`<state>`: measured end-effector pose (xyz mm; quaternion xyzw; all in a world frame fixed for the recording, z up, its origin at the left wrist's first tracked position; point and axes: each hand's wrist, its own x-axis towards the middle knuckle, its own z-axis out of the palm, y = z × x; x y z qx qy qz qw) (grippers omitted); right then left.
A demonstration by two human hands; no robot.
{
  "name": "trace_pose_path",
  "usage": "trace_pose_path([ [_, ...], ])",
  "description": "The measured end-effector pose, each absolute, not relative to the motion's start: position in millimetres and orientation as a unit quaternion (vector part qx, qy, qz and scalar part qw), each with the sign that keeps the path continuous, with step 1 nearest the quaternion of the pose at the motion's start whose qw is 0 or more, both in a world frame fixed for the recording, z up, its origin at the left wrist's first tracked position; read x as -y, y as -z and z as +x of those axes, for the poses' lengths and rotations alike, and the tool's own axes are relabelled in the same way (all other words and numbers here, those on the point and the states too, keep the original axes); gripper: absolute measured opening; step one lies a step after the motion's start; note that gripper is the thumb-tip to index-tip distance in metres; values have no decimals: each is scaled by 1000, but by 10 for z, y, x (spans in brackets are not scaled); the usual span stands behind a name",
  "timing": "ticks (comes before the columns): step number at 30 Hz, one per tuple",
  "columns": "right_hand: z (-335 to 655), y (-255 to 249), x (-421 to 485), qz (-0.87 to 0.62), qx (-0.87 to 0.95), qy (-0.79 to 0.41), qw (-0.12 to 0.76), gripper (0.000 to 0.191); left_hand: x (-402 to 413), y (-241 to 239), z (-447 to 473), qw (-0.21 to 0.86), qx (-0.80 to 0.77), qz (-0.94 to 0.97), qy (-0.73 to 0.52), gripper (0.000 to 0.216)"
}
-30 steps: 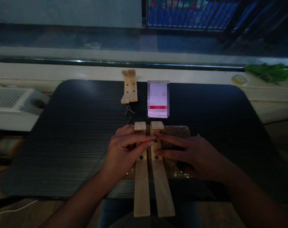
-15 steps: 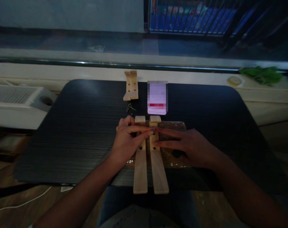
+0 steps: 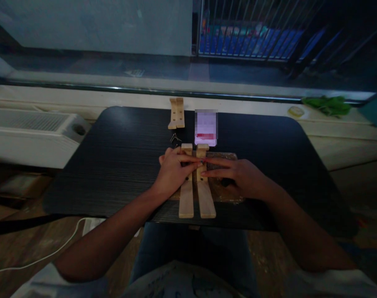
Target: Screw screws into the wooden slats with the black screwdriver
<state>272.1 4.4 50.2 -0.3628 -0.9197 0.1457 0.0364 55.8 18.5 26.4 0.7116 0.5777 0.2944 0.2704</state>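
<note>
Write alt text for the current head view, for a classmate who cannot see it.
The left hand pinches something small over one of two long wooden pieces, and the right hand touches the same piece. Beyond, on a black table, lie screws, a lit phone and two more wooden pieces.

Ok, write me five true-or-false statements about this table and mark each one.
1. The phone lies beyond the two long wooden pieces. True.
2. The left hand rests on the phone. False: its thumb and forefinger pinch what looks like a small screw over the long piece on the right.
3. The right hand has fingers on that same long piece. True.
4. The two short wooden pieces have no holes. False: both show holes.
5. Loose screws lie between the short pieces and the left hand. True.
</note>
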Motion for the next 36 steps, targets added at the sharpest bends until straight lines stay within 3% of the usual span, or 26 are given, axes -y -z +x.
trace_pose_path([
  [13, 2740, -394, -76, -351, 922, -138, 87, 63, -223, -299, 559, 267, -558, 749, -238, 12],
  [31, 2767, -377, -79, -335, 923, -149, 114, 64, -252, -247, 576, 285, -546, 739, -274, 12],
  [33, 2774, -380, -77, -322, 918, -158, 169, 55, -246, -267, 581, 285, -548, 738, -272, 12],
  [36, 2796, -428, -84, -304, 883, -177, 311, 22, -241, -284, 583, 283, -552, 737, -270, 12],
])
